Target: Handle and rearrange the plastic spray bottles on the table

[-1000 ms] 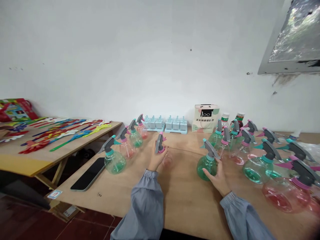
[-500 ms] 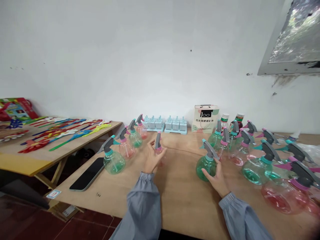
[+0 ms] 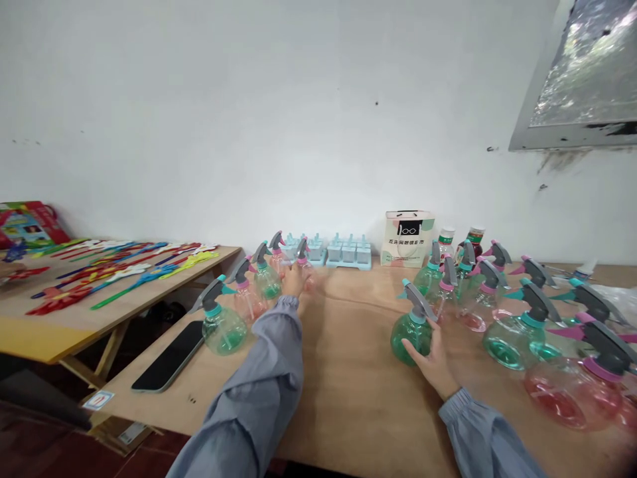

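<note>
My left hand (image 3: 292, 281) reaches to the back left of the wooden table, its fingers closed round a pink spray bottle (image 3: 309, 276) with a grey trigger head. That bottle stands upright beside a row of spray bottles, among them a green one (image 3: 269, 281) and a pink one (image 3: 249, 302). On the right side, my right hand (image 3: 432, 358) grips a round green spray bottle (image 3: 409, 335) with a teal collar; its thumb lies along the near side. Several more green and pink spray bottles, including a large pink one (image 3: 572, 392), stand to the right of this hand.
A black phone (image 3: 169, 357) lies at the table's left edge. Light-blue ice-pop moulds (image 3: 348, 252) and a paper bag (image 3: 407, 239) stand by the wall, with two capped bottles beside the bag. On the neighbouring table (image 3: 44, 338) lie colourful flower-shaped crafts.
My left hand has carried the pink spray bottle away and to the left, up to the left row of bottles. My right hand stays on the green spray bottle.
</note>
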A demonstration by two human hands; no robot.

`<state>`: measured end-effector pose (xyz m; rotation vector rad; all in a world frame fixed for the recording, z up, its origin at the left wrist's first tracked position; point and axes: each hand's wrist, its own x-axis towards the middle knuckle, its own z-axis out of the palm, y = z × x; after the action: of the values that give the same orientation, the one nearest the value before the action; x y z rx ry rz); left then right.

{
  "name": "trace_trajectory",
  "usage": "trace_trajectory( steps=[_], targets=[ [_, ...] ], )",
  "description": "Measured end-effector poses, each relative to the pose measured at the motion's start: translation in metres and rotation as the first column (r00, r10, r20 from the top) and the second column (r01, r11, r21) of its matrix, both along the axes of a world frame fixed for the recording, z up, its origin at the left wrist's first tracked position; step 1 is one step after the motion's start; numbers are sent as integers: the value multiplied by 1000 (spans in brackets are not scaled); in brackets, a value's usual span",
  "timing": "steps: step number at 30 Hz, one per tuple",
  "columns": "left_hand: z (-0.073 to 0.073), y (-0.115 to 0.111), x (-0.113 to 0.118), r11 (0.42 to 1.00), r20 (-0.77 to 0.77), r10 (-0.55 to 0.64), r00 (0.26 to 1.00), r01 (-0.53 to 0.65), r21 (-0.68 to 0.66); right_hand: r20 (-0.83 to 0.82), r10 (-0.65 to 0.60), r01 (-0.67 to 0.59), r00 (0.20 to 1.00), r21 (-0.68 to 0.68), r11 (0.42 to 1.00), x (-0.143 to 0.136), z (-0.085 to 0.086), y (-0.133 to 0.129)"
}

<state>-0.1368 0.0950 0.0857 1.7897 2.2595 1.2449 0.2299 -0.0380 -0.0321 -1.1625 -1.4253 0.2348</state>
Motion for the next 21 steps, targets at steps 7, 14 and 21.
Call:
trace_trajectory(
  steps=[7, 14, 21],
  targets=[
    [3, 42, -11, 992, 167, 17, 986, -37, 117, -42, -14, 13, 999, -18, 1000, -7, -4, -1],
    [8, 35, -2, 939, 289, -70, 955, -34, 342, -63, 60, -65, 996, -83, 994, -14, -8, -7],
    [-13, -18, 66, 823, 211, -417, 884, 269, 500, -67, 93, -98, 993, -73, 992, -24, -13, -5]
  ],
)
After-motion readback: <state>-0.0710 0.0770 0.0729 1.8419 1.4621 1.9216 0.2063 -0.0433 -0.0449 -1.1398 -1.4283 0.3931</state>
